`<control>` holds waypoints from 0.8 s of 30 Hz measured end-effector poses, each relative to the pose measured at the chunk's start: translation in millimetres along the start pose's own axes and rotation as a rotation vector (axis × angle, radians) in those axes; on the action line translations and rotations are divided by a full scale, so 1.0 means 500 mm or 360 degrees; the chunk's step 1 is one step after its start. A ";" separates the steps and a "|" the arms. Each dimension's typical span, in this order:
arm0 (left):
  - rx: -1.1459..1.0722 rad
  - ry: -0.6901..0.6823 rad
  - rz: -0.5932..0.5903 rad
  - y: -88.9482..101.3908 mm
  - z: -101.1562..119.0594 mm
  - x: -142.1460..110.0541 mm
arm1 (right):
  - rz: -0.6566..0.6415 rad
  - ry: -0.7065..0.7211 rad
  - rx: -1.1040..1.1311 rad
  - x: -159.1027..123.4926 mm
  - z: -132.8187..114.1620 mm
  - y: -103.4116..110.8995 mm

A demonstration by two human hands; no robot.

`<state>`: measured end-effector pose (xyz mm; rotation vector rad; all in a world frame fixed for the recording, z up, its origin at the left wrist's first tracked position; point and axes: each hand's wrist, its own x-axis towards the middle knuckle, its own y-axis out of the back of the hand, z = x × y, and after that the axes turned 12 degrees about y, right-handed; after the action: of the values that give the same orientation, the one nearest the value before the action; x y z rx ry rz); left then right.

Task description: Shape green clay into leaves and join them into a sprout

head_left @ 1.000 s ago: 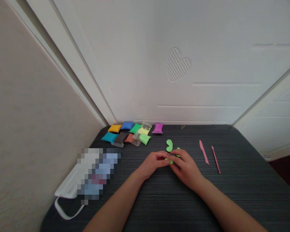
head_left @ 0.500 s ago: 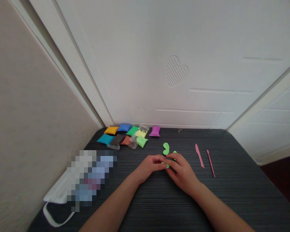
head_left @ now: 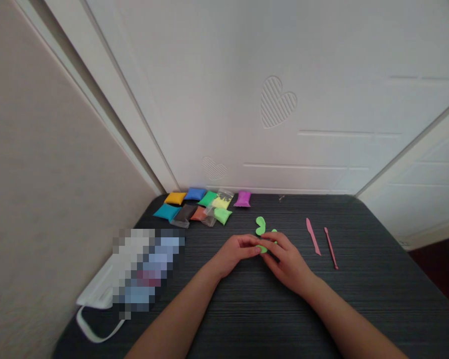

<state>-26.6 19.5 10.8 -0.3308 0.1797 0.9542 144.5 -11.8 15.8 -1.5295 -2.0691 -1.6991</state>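
Between my two hands is a small piece of light green clay (head_left: 262, 249), partly hidden by the fingers. My left hand (head_left: 239, 253) pinches it from the left, with thumb and fingertips closed. From the right, my right hand (head_left: 288, 259) has its fingers closed around the same piece. Just beyond the fingertips, a curved, heart-like light green clay shape (head_left: 261, 226) lies flat on the dark table (head_left: 239, 309). Another light green bit (head_left: 274, 231) peeks out behind my right hand, mostly covered.
Several coloured clay packets (head_left: 167, 212) lie at the back left, with a purple packet (head_left: 243, 199) beside them. To the right are a pink plastic knife (head_left: 313, 236) and a thin pink stick tool (head_left: 331, 248). A white strapped item (head_left: 97, 289), partly pixelated, rests at the left. A white panel (head_left: 217, 89) rises behind.
The camera view has shifted slightly, so everything sits a little higher and further right. Both hands keep their hold on the green clay, with hardly any finger movement.
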 end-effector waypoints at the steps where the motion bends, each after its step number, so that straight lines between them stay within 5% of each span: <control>1: -0.0006 0.0003 0.0008 0.000 -0.001 0.001 | -0.0001 -0.0003 0.0001 0.000 -0.001 0.001; 24: 0.0243 -0.0161 0.0148 -0.009 -0.005 0.002 | 0.0026 -0.0018 -0.0007 -0.005 0.005 -0.010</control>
<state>-22.4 16.9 9.1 -0.1342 0.1755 1.0399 143.7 -11.0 9.7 -1.5560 -2.0541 -1.6945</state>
